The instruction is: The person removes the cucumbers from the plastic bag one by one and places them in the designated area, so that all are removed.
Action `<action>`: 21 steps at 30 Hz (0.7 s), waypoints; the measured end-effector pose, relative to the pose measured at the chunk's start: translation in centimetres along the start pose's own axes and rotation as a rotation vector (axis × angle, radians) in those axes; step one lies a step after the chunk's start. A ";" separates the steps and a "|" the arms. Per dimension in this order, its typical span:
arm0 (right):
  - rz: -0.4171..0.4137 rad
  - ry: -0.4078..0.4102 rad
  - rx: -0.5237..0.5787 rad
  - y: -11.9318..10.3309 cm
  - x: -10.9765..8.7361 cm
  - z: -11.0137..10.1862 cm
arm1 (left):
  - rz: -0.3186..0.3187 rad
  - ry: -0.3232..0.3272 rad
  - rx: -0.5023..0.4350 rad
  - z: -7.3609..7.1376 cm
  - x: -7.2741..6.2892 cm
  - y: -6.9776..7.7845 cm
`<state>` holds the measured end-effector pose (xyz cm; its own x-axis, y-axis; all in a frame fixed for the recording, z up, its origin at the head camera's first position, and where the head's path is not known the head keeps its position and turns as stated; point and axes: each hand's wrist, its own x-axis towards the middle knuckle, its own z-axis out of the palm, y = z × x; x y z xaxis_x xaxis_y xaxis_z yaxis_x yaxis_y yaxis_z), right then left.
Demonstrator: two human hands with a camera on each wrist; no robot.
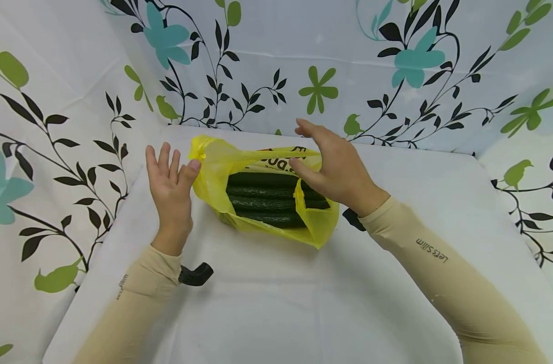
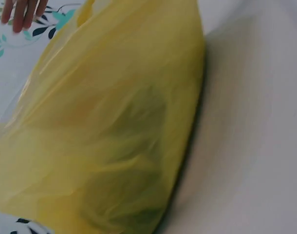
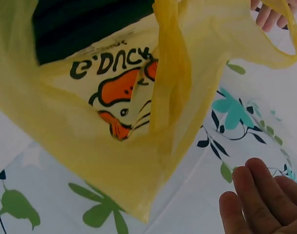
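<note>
- Yellow bag (image 1: 215,177) holds cucumbers (image 1: 267,204) at table's (image 1: 258,303) 12 o'clock.
- Left hand (image 1: 169,194), bag's 9 o'clock: fingers straight, slightly spread.
- Right hand (image 1: 339,166), bag's 2 o'clock: fingers together, thumb apart.

The yellow plastic bag (image 3: 80,141) bears "DUCK" in bold dark capitals in the right wrist view, with a distorted rounded character and a small mark before it, perhaps a B; this stands by an orange-and-black duck print (image 3: 121,100); a smaller line next to it is too faint to read; in the head view, folds break the bag's lettering into fragments; the beige right sleeve (image 1: 440,273) carries "LetsSlim" in dark letters along the forearm; the beige left sleeve (image 1: 135,298) shows similar lettering, only "Slim" being legible.
</note>
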<state>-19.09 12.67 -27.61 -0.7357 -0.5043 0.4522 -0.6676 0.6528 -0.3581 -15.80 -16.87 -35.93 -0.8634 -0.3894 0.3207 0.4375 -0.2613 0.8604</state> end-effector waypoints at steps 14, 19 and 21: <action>0.058 -0.327 0.352 -1.0 0.2 5.7 | -0.167 0.036 0.103 2.0 -3.7 -3.6; 0.137 -0.468 0.341 -0.6 0.0 7.4 | -0.192 0.066 0.179 2.1 -4.0 -4.0; 0.165 -0.509 0.308 -0.5 -0.1 8.0 | -0.194 0.071 0.201 2.1 -4.1 -4.1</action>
<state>-19.58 7.85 -34.01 -0.7437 -0.6667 -0.0490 -0.4869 0.5904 -0.6437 -14.58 -12.35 -39.90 -0.9034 -0.4115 0.1202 0.2014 -0.1597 0.9664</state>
